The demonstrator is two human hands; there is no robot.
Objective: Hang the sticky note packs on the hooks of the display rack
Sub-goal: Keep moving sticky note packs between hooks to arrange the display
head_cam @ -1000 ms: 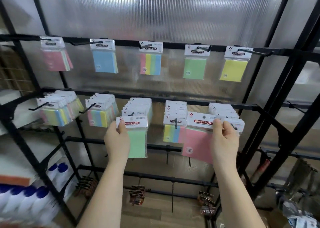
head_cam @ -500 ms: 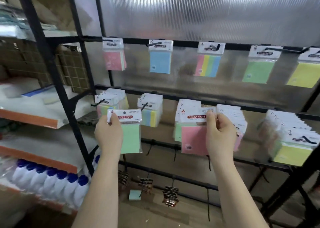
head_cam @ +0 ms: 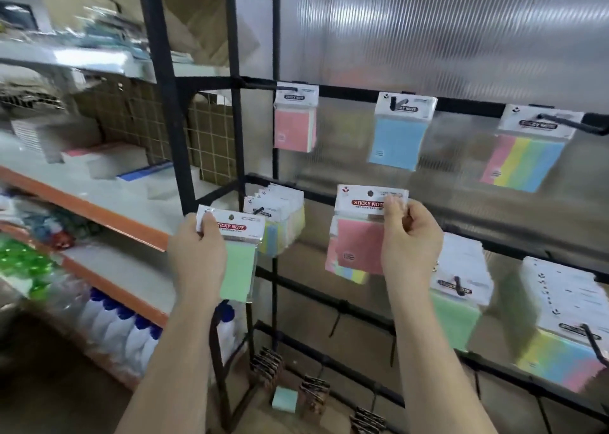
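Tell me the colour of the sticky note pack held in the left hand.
Light green pack, with a white header card, pinched by the left hand; head view.

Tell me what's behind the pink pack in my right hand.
Behind the pink pack, another pack's pastel edges peek out lower left. Whether its hook is free is hidden by the pink pack.
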